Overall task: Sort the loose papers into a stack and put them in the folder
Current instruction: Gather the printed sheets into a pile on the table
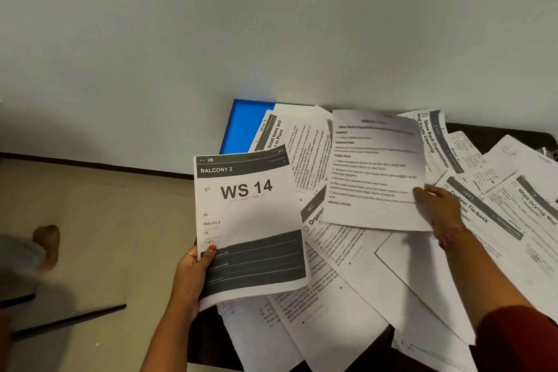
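Observation:
My left hand [193, 272] grips the lower left edge of a sheet headed "WS 14" [247, 220], held lifted above the pile. My right hand [437, 208] pinches the right edge of another printed sheet [374, 172], which looks blurred. Many loose papers [362, 275] lie scattered and overlapping across a dark table [498, 130]. A blue folder [244, 127] lies at the back of the table against the wall, with papers covering most of it.
A pale wall [271, 24] rises right behind the table. To the left is beige floor [105, 220] with a bare foot [48, 244] on it and a dark strip [69, 320] lying lower left.

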`<state>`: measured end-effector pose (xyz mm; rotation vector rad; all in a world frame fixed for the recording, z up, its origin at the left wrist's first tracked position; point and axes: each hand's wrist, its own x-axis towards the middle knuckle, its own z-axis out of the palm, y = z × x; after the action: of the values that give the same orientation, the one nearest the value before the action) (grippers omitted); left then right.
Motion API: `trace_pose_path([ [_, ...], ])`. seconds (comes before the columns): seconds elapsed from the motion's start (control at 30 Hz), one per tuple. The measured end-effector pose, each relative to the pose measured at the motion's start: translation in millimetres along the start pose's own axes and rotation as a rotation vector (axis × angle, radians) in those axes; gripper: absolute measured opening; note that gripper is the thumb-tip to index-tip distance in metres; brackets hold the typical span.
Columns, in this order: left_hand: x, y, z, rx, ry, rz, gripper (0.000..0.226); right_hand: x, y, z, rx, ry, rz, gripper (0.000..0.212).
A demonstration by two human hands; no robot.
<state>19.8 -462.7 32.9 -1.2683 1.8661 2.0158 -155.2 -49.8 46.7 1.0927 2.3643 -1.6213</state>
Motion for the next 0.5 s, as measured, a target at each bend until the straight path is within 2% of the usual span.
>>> trace_pose_path([
  [0.07, 1.9, -0.7, 1.1, 0.011, -0.010, -0.001, 0.021, 3.4, 9.6, -13.8, -0.067, -0.011, 0.039, 0.045],
  [0.13, 3.5, -1.5, 1.5, 0.022, -0.014, 0.000, 0.022, 4.7, 13.0, -13.6, -0.218, 0.046, 0.023, 0.051],
  [0.2, 5.2, -2.3, 1.0, 0.033, -0.014, -0.003, 0.024, 1.2, 7.8, 1.0, -0.452, 0.165, -0.107, 0.048],
  [0.27, 5.5, -2.0, 0.5, 0.038, -0.016, -0.006, 0.023, -16.6, -6.0, 30.5, -0.535, 0.142, -0.333, 0.042],
  [0.33, 5.2, -0.9, 0.1, 0.034, -0.016, -0.010, 0.021, -36.2, -16.7, 65.6, -0.583, -0.056, -0.585, 0.040],
  [0.4, 4.8, 0.1, -0.9, 0.031, -0.015, -0.010, 0.020, -54.4, -23.8, 102.0, -0.781, -0.307, -0.820, 0.048],
  [0.5, 5.5, 0.0, -2.1, 0.030, -0.010, -0.016, 0.020, -82.7, -34.7, 147.1, -1.003, -0.587, -1.057, 0.063],
])
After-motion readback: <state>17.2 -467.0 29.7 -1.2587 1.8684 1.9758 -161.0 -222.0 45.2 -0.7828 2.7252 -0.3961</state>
